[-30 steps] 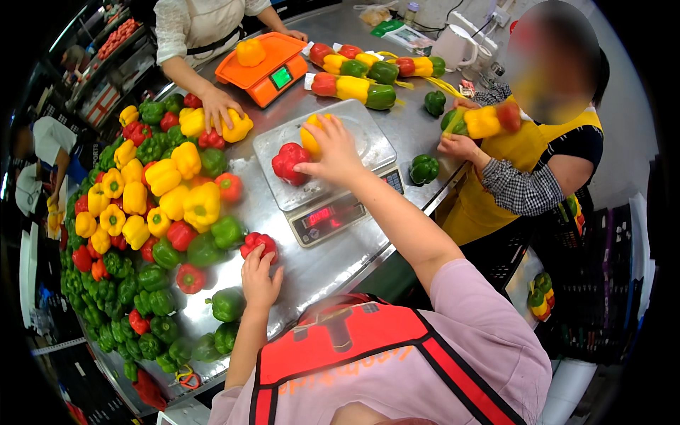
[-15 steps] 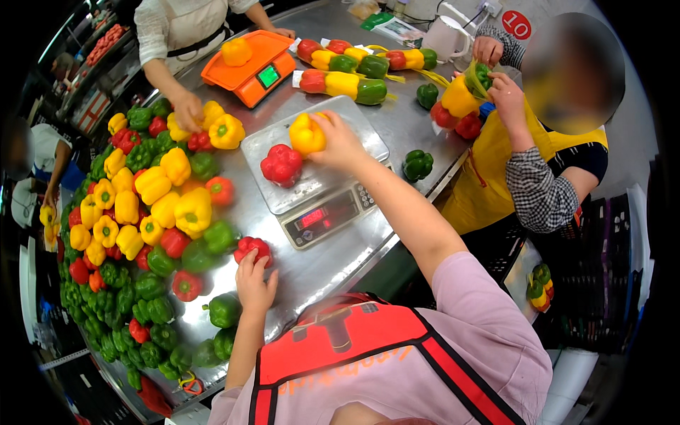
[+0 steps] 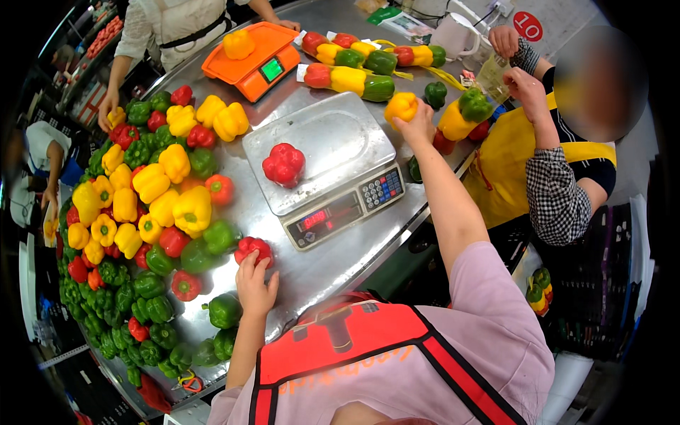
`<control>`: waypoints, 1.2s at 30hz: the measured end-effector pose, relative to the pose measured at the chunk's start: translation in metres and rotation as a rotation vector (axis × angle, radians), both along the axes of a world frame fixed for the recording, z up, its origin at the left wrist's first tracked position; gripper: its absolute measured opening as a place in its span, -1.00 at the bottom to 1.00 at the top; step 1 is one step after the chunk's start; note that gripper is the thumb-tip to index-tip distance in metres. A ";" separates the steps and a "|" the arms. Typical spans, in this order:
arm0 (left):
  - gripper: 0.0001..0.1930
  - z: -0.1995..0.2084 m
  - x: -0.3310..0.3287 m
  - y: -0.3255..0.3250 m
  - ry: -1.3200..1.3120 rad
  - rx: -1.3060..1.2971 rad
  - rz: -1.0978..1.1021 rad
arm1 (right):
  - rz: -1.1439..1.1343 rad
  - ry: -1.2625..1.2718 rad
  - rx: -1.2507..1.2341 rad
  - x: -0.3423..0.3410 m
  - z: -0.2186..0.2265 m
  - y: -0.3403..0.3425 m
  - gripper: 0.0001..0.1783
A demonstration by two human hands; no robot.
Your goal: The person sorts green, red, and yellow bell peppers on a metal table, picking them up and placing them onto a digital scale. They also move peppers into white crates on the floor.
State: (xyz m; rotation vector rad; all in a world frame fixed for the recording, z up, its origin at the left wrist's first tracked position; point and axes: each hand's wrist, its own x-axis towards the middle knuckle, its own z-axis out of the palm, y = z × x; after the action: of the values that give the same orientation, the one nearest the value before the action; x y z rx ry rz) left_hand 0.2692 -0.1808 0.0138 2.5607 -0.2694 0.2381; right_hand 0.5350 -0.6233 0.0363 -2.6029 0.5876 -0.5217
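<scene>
Away to the right goes the yellow pepper (image 3: 401,110), off from over the silver scale (image 3: 361,134), and the right hand (image 3: 420,126) has it, fingers curled about it, just past the weighing plate's edge. Over on the other side, the left hand (image 3: 256,285) has stayed put, fingers laid on a red pepper (image 3: 253,248) on the steel table (image 3: 333,269), thumb spread wide. Now a second red pepper (image 3: 284,165) sits alone on the plate. Look left: a big heap of peppers (image 3: 150,183), yellow, red and green. Across the table, a co-worker's hand (image 3: 108,113) touches the heap's far side, and an orange scale (image 3: 256,79) bears another yellow pepper (image 3: 237,44). Beyond the plate lie three-coloured pepper rows (image 3: 348,79); at far right stands a co-worker in a yellow apron (image 3: 511,159).
</scene>
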 end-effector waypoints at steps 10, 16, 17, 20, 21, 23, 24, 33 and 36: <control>-0.60 -0.001 0.001 0.000 -0.013 -0.004 -0.001 | 0.007 -0.038 -0.238 0.006 -0.011 0.007 -0.21; -0.60 0.001 0.000 0.000 -0.012 0.013 0.005 | 0.865 -0.409 0.063 -0.036 0.033 0.164 -0.24; -0.60 0.000 -0.001 0.000 -0.013 0.009 0.006 | 0.918 -0.343 0.032 -0.050 0.043 0.190 -0.26; -0.60 0.001 0.000 0.000 -0.024 -0.002 -0.009 | 0.951 -0.120 0.224 -0.057 0.040 0.216 -0.23; -0.60 0.001 0.000 -0.001 -0.027 -0.003 -0.014 | 0.973 -0.022 0.303 -0.058 0.044 0.219 -0.22; -0.59 0.002 0.001 -0.001 -0.033 0.001 -0.018 | 0.984 -0.024 0.340 -0.057 0.038 0.225 -0.24; -0.59 0.002 0.000 -0.002 -0.034 0.005 -0.018 | 0.972 -0.107 0.258 -0.059 0.033 0.228 -0.25; -0.59 0.000 0.001 0.001 -0.034 0.023 -0.021 | 0.912 -0.300 0.214 -0.085 0.033 0.233 -0.29; -0.60 0.001 0.001 0.000 -0.019 0.009 -0.008 | 0.950 -0.347 0.311 -0.124 0.047 0.223 -0.28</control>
State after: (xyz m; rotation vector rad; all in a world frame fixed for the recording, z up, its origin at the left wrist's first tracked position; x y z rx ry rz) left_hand 0.2698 -0.1811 0.0152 2.5672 -0.2882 0.2593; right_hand 0.4113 -0.3999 0.0836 -2.0902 -0.6178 -0.4733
